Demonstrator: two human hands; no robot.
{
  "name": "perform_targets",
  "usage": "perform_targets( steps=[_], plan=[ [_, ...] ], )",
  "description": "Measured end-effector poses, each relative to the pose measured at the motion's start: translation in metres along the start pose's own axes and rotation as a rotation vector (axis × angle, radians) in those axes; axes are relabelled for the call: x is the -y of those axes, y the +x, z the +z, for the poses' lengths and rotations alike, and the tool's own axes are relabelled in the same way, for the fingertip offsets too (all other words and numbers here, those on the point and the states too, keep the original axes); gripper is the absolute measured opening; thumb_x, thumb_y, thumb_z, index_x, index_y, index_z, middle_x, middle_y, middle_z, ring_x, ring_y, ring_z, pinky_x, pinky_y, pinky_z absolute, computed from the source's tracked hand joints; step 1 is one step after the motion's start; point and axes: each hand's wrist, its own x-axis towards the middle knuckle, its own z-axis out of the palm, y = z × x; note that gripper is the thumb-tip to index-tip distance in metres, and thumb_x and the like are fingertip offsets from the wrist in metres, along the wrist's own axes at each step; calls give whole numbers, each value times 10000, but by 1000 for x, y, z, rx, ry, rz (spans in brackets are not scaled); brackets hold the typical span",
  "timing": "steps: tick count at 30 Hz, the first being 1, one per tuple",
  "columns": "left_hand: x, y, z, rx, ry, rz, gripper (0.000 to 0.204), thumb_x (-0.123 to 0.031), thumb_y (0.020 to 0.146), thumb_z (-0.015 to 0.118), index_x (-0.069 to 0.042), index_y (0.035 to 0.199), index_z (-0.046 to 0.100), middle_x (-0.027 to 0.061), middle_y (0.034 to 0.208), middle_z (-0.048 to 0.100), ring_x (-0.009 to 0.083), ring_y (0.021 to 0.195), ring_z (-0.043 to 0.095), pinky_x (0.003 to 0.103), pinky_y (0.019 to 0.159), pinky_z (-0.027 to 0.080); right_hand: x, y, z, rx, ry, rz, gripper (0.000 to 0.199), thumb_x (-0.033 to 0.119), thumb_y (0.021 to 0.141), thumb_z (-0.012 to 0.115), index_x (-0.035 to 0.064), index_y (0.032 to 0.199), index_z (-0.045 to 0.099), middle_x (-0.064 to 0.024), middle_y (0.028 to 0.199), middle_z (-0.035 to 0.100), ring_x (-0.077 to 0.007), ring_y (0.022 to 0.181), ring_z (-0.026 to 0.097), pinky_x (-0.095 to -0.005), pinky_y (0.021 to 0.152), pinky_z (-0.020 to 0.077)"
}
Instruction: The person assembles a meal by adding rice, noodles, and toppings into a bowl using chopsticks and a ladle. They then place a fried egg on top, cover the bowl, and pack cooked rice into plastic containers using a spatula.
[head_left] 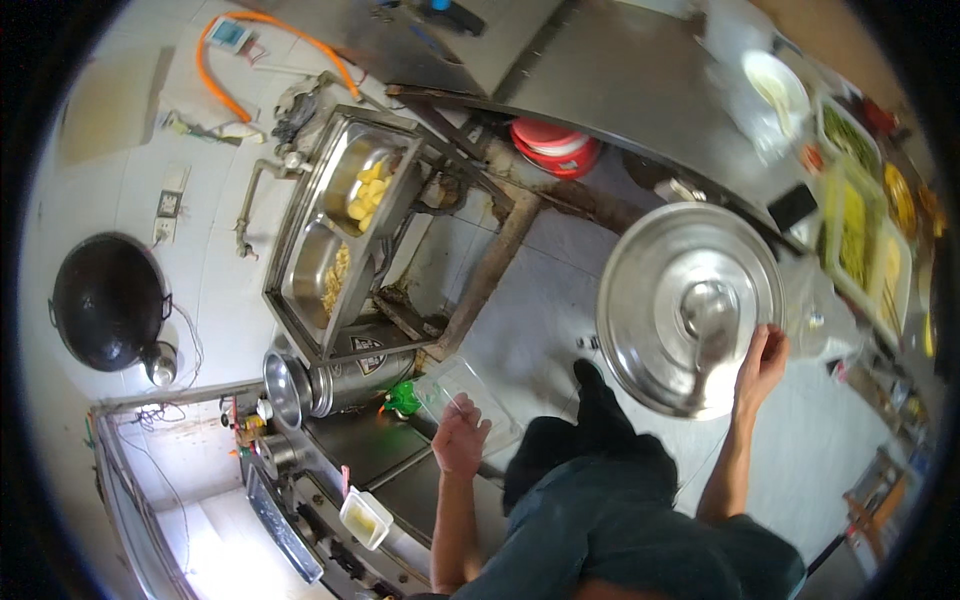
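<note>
My left hand point(460, 437) is closed on the near edge of a clear plastic container point(498, 408), with a green bottle point(402, 398) just beyond it. Off to the right, my right hand point(762, 372) has its fingers curled at the rim of a wide round steel basin point(640, 325). A rounded, shiny metal shape, perhaps a ladle, shows at the basin's middle; glare keeps me from telling.
A two-bowl steel sink point(318, 228) holds yellow peeled pieces and paler chopped food. A steel counter point(600, 75) runs along the top, with food trays point(850, 225) and a phone point(792, 208). Red tubs point(555, 147) sit underneath; a wok point(110, 300) hangs left.
</note>
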Motion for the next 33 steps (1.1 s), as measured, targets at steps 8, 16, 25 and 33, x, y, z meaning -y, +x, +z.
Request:
perform_targets(
  steps=[8,16,25,33],
  plan=[
    [-103,129,40,-166,666,104,568,-507,1051,439,-49,1385,475,93,996,636,215,886,643,405,744,567,96,-22,264,445,519,89,195,138,994,625,40,1162,645,35,848,607,-51,725,543,-213,623,430],
    [-231,307,62,241,792,272,461,-413,1089,358,-34,1275,540,100,967,651,221,813,623,369,697,525,177,26,504,547,751,430,344,322,1013,614,29,1192,639,-56,1026,702,-140,845,661,-286,724,528],
    [-341,459,254,791,866,405,397,-361,1062,452,-4,1133,609,105,977,677,196,885,639,348,764,527,262,169,628,724,1125,1014,601,545,909,663,-8,1117,556,-129,974,636,-246,846,640,-410,811,561],
    [-323,437,483,647,1098,1311,380,-244,1085,385,11,959,637,310,1459,440,313,1446,354,406,1135,281,362,200,635,309,816,-284,422,116,925,637,-20,1293,482,-159,1011,649,-214,769,678,-347,588,571]
  ],
)
